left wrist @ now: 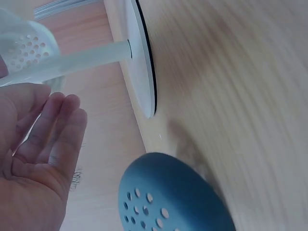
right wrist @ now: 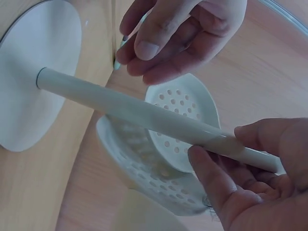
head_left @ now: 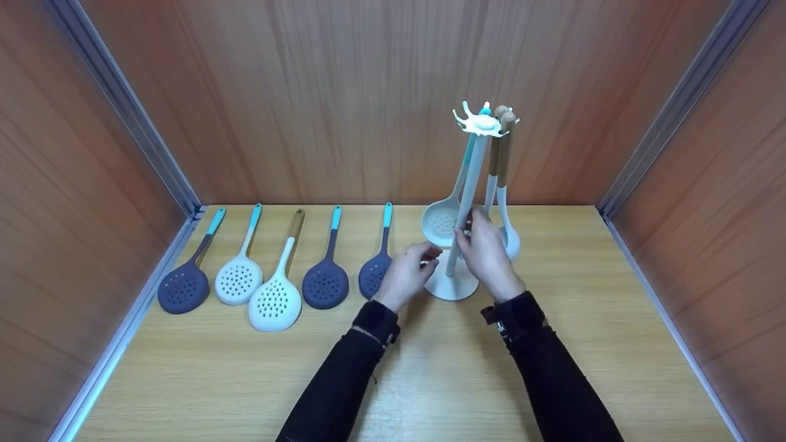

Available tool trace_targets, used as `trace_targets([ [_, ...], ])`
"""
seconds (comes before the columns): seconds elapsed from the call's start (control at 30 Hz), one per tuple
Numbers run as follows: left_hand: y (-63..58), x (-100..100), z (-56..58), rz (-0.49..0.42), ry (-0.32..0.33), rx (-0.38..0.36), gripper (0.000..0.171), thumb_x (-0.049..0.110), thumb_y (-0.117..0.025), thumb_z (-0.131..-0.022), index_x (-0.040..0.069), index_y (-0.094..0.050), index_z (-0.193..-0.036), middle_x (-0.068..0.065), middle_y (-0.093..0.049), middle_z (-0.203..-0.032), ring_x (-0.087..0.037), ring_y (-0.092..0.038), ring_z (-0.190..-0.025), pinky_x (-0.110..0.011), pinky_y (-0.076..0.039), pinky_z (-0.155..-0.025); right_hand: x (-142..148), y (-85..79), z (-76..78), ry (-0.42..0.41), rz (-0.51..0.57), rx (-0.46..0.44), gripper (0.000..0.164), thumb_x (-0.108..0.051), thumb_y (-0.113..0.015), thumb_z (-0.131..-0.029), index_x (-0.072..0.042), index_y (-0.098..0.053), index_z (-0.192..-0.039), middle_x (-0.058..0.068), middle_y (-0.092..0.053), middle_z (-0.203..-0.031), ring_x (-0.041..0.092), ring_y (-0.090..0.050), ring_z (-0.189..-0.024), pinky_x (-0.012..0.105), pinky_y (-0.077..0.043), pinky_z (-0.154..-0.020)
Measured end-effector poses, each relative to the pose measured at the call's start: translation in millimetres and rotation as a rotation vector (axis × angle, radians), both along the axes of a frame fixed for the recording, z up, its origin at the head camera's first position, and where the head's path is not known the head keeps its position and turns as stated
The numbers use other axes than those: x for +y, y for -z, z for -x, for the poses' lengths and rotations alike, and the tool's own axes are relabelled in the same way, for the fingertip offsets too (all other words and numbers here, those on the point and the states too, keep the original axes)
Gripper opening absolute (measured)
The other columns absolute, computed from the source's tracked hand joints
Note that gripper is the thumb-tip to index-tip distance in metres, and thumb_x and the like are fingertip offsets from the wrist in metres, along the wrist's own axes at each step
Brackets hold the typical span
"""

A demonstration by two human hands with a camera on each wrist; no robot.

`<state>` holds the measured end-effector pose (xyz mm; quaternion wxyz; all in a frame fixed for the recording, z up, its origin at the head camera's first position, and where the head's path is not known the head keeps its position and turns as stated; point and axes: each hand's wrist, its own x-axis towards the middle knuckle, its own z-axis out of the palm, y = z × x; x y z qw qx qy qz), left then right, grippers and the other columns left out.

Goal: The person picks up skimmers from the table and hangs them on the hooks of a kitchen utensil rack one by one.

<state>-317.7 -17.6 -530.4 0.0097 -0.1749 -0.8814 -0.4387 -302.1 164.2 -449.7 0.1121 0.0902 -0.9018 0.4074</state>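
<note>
My right hand (head_left: 488, 255) holds the pale pole of a utensil stand (head_left: 471, 184) between thumb and fingers, above its round white base (head_left: 451, 286). In the right wrist view the thumb and fingertips lie against the pole (right wrist: 144, 115). Left of the pole is my left hand (head_left: 405, 274), apart from it, its fingers loosely bent and holding nothing. From the stand's hooked top (head_left: 484, 124) hang a light skimmer (head_left: 441, 222) with a turquoise handle and two wooden-handled white utensils, one a rounded one (head_left: 511, 240). My right hand partly hides these.
In a row on the table (head_left: 307, 380) lie several perforated skimmers: a dark one (head_left: 183, 288), a white one (head_left: 238, 281), a wooden-handled white one (head_left: 275, 305), another dark one (head_left: 325, 283), and a dark one (head_left: 373, 275) partly behind my left hand. Wooden panels (head_left: 338, 98) enclose the table.
</note>
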Motion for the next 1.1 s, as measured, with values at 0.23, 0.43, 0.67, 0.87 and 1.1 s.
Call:
trace_targets([
  [0.23, -2.7, -8, 0.7, 0.034, -0.002, -0.003, 0.025, 0.006, -0.071, -0.116, 0.002, -0.08, -0.139, -0.016, -0.085, -0.139, -0.033, -0.082, -0.132, -0.048, -0.068, -0.116, -1, 1.9, 3.7, 0.001, -0.045, 0.029, 0.042, -0.001, -0.067, -0.117, 0.009, -0.054, -0.155, 0.032, -0.068, -0.147, 0.048, -0.076, -0.137, 0.056, -0.069, -0.113],
  [0.43, -6.5, -17, 3.4, 0.044, -0.023, 0.02, 0.024, 0.006, -0.071, -0.115, 0.001, -0.081, -0.137, -0.019, -0.084, -0.138, -0.035, -0.083, -0.13, -0.049, -0.069, -0.114, -3, 2.1, 4.2, 0.001, -0.115, 0.072, 0.045, -0.003, -0.065, -0.117, 0.015, -0.052, -0.157, 0.035, -0.067, -0.143, 0.049, -0.076, -0.133, 0.057, -0.07, -0.109],
  [0.67, -12.4, -30, 11.3, 0.12, -0.063, 0.047, 0.024, 0.01, -0.072, -0.116, 0.003, -0.08, -0.138, -0.019, -0.084, -0.139, -0.035, -0.082, -0.131, -0.049, -0.068, -0.114, -4, 3.8, 4.7, 0.013, -0.154, 0.092, 0.048, -0.003, -0.065, -0.116, 0.018, -0.051, -0.157, 0.037, -0.067, -0.142, 0.05, -0.077, -0.13, 0.055, -0.071, -0.107],
  [0.87, -17.4, -42, 18.9, 0.178, -0.12, 0.047, 0.025, 0.013, -0.073, -0.116, 0.005, -0.079, -0.139, -0.018, -0.083, -0.139, -0.035, -0.079, -0.132, -0.052, -0.067, -0.114, -3, 6.1, 5.9, 0.008, -0.173, 0.097, 0.047, -0.003, -0.064, -0.116, 0.019, -0.051, -0.155, 0.037, -0.067, -0.138, 0.05, -0.078, -0.125, 0.054, -0.073, -0.101],
  [1.1, -19.8, -52, 30.6, 0.258, -0.167, 0.06, 0.028, 0.011, -0.074, -0.115, 0.005, -0.077, -0.143, -0.018, -0.081, -0.141, -0.036, -0.079, -0.133, -0.052, -0.067, -0.112, -3, 5.3, 5.4, 0.009, -0.163, 0.089, 0.048, -0.004, -0.064, -0.116, 0.019, -0.05, -0.156, 0.036, -0.066, -0.137, 0.049, -0.078, -0.121, 0.055, -0.073, -0.098],
])
